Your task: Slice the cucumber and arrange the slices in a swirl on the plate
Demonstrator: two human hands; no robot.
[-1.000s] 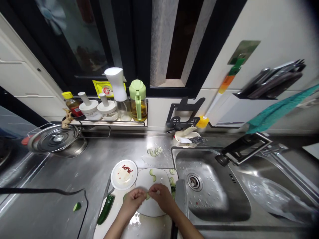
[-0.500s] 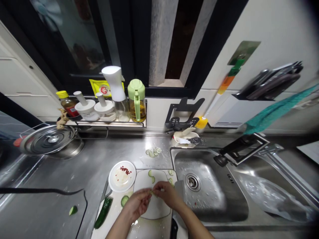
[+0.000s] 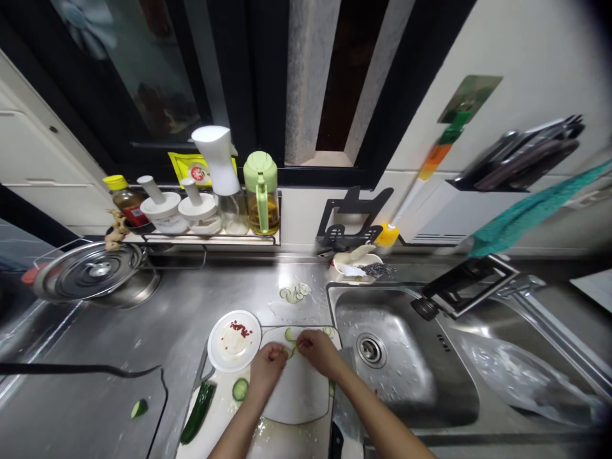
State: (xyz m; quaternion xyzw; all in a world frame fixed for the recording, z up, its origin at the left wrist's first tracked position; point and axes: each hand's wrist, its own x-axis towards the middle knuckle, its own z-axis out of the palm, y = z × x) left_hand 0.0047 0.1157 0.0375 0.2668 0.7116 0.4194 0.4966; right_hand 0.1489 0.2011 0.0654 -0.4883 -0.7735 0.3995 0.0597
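Note:
My left hand and my right hand meet over a white plate with rounded corners, on the cutting board. Both are closed in a pinch. Between their fingertips is a thin cucumber slice, partly hidden by the fingers. Another pale green slice lies just beyond, near the plate's far edge. Left of my left wrist is a round cucumber slice, and farther left a dark green piece of cucumber. A knife lies by the board's right side, under my right forearm.
A small white plate with red chopped bits stands at the board's upper left. Several cucumber slices lie on the steel counter behind. The sink is on the right. A cucumber end and a lidded pot are on the left.
Both hands have moved away from me toward the plate's far edge, bringing the thin slice close to the slices there. My fingertips are slightly farther apart.

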